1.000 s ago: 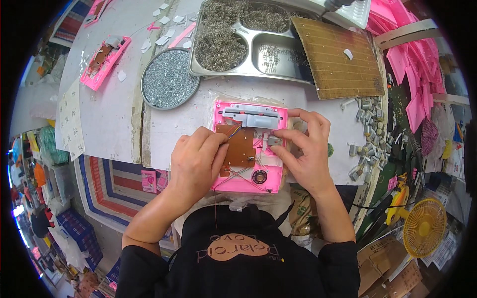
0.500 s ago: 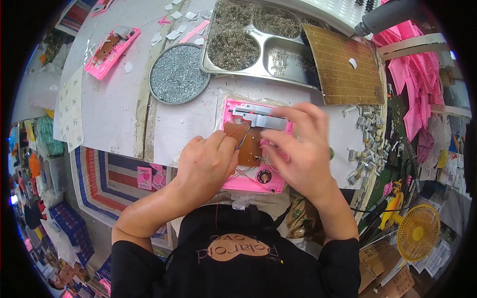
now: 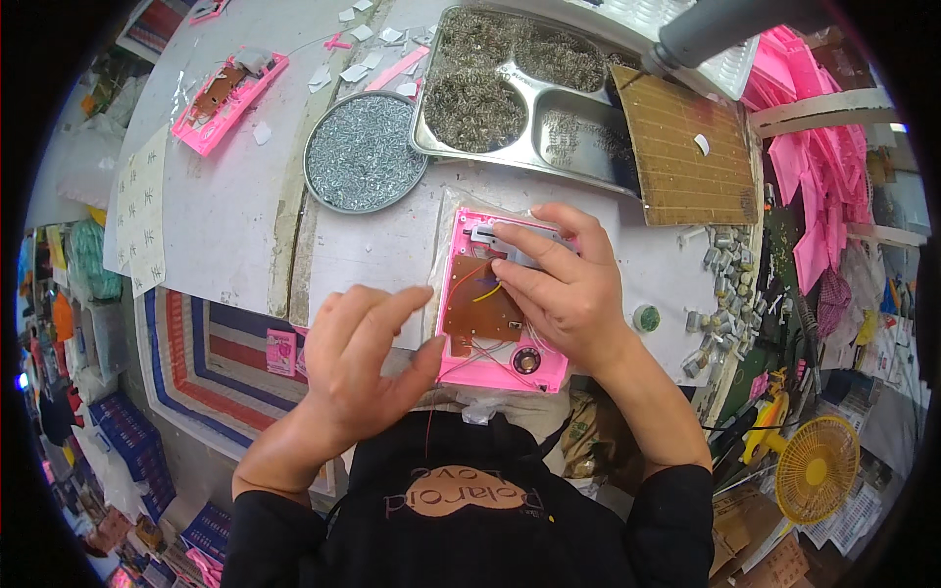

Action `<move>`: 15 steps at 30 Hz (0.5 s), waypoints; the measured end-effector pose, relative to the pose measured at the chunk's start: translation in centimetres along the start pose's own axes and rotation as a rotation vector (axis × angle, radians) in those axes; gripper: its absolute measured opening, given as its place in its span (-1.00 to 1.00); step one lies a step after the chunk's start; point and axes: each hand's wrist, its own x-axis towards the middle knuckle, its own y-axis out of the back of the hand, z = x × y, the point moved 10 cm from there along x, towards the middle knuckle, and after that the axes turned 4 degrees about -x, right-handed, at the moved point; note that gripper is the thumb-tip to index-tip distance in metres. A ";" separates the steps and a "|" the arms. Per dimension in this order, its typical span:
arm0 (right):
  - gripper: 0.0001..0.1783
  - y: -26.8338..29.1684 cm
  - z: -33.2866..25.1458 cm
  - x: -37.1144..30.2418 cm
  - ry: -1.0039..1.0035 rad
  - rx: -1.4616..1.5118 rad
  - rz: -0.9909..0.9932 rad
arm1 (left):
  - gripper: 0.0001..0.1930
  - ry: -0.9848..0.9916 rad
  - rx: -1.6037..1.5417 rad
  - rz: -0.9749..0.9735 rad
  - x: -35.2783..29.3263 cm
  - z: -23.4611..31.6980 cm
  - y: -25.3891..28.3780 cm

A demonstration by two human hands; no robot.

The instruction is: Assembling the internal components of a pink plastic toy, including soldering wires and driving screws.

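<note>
A pink plastic casing lies open in front of me on a clear plastic bag. Inside it sit a brown circuit board, thin coloured wires, a round black part in the near right corner, and a grey mechanism along the far side. My right hand covers much of that mechanism, its thumb and fingers closed around it and partly over the wires. Left of the casing, my left hand holds nothing, thumb and forefinger spread apart near the casing's left edge.
A round dish of small metal pieces and a steel compartment tray of springs stand beyond the casing. Cardboard leans on the tray, under a dark grey tool. Small metal cylinders lie right; another pink casing lies far left.
My left hand has drawn back leftward off the board and opened. My right hand has moved left onto the grey mechanism. The view has shifted slightly.
</note>
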 end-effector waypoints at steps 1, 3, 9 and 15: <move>-0.78 0.1 0.2 -0.2 -0.029 0.010 0.014 | -0.57 0.009 -0.024 0.007 -0.3 0.0 0.0; -0.77 0.0 0.3 -0.6 -0.030 0.003 0.028 | -0.60 0.052 -0.052 -0.027 -0.2 -0.4 -1.2; -0.75 0.6 1.0 -1.4 -0.097 0.071 0.041 | -0.65 0.078 -0.189 -0.030 0.8 -1.3 -4.0; -0.70 2.0 1.7 -3.0 -0.164 0.064 0.067 | -0.71 -0.054 0.170 -0.017 3.7 -1.2 -4.5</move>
